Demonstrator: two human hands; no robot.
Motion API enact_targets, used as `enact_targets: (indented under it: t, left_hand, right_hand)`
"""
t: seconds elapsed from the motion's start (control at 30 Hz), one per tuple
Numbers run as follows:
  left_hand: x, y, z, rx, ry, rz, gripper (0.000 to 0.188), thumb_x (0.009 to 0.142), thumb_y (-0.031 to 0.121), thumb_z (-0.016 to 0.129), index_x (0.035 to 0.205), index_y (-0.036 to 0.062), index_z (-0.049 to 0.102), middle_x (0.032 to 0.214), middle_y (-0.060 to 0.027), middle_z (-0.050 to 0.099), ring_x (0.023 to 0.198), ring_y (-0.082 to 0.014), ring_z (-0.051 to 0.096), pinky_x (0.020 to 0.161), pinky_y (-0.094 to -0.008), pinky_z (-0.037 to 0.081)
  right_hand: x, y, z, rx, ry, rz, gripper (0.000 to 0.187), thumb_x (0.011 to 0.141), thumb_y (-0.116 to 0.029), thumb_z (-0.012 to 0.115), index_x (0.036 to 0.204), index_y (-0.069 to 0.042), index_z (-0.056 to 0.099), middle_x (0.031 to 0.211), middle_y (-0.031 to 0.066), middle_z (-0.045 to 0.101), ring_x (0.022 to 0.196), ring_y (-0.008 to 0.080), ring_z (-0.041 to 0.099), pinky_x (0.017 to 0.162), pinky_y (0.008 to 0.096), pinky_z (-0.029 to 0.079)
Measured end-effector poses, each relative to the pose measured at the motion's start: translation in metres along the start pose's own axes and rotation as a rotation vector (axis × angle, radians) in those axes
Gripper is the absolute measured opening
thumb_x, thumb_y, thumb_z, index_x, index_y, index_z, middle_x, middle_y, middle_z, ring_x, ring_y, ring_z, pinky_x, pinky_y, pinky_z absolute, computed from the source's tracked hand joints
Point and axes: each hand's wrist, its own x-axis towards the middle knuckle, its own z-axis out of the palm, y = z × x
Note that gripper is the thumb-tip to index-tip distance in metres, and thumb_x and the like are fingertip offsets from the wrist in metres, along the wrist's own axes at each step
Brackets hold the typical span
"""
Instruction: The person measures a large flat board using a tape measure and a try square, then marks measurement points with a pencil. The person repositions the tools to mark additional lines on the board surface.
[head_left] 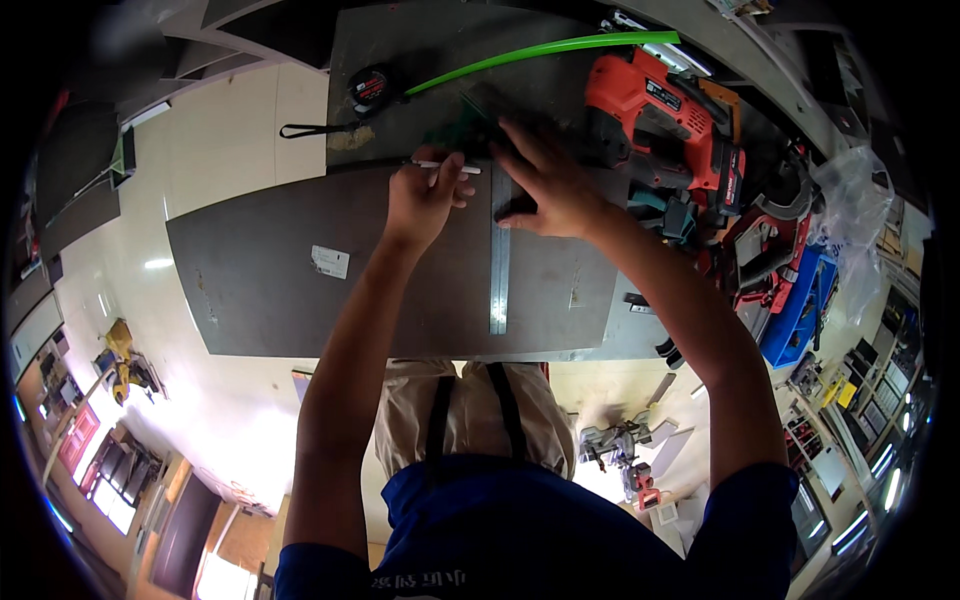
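A dark grey panel [290, 215] with one curved end lies across the bench before me. My left hand [420, 203] is closed round a white pen [455, 167], held over the panel's far edge. To its right a steel ruler [499, 280] lies flat across the panel, running from the far edge toward me. My right hand [555, 190] has its fingers spread, thumb on the ruler's blade and fingertips past the panel's far edge. The ruler's far end is in shadow beside a dark green thing I cannot make out.
Beyond the panel lies a black tape measure [372, 88] and a bright green strip [540, 48]. A red power tool [655, 115] stands at the far right. Nearer on the right are another red tool [770, 250], a blue bin [800, 310] and a clear plastic bag [858, 215].
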Motion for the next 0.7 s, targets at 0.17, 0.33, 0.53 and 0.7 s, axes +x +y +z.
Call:
enact_targets:
  t: [0.17, 0.33, 0.53, 0.7]
  left_hand:
    - [-0.016, 0.002, -0.009, 0.308, -0.065, -0.039, 0.022, 0.099, 0.019, 0.062, 0.107, -0.0013, 0.066, 0.077, -0.0061, 0.067, 0.069, -0.0112, 0.065, 0.061, -0.0265, 0.051]
    - [-0.059, 0.023, -0.006, 0.628, -0.249, -0.024, 0.021, 0.095, 0.017, 0.064, 0.103, -0.002, 0.065, 0.084, -0.0183, 0.071, 0.078, -0.0303, 0.072, 0.07, -0.0374, 0.056]
    - [-0.058, 0.023, 0.003, 0.744, -0.12, 0.164, 0.018, 0.093, 0.011, 0.064, 0.109, 0.0047, 0.07, 0.086, -0.0169, 0.071, 0.07, -0.0268, 0.07, 0.063, -0.0342, 0.053]
    - [-0.036, 0.028, 0.008, 0.798, -0.08, 0.296, 0.022, 0.09, 0.007, 0.063, 0.11, 0.0073, 0.07, 0.087, -0.0166, 0.071, 0.07, -0.0273, 0.071, 0.063, -0.0335, 0.054]
  right_hand:
    - [-0.002, 0.0, 0.001, -0.003, 0.022, 0.004, 0.092, 0.066, -0.042, 0.088, 0.139, -0.004, 0.049, 0.156, 0.0229, 0.027, 0.142, 0.0422, 0.031, 0.117, 0.0518, 0.029]
    - [-0.005, 0.001, 0.0, 0.016, 0.018, 0.002, 0.091, 0.068, -0.041, 0.087, 0.141, -0.003, 0.048, 0.156, 0.0232, 0.028, 0.143, 0.0386, 0.032, 0.118, 0.0498, 0.029]
    - [-0.006, 0.003, 0.002, 0.044, 0.009, -0.004, 0.096, 0.067, -0.043, 0.087, 0.144, -0.005, 0.046, 0.159, 0.0225, 0.024, 0.143, 0.0423, 0.031, 0.117, 0.0523, 0.029]
    - [-0.007, 0.004, 0.005, 0.02, 0.018, -0.003, 0.093, 0.069, -0.044, 0.087, 0.142, -0.003, 0.047, 0.155, 0.0226, 0.028, 0.14, 0.04, 0.035, 0.118, 0.0493, 0.03]
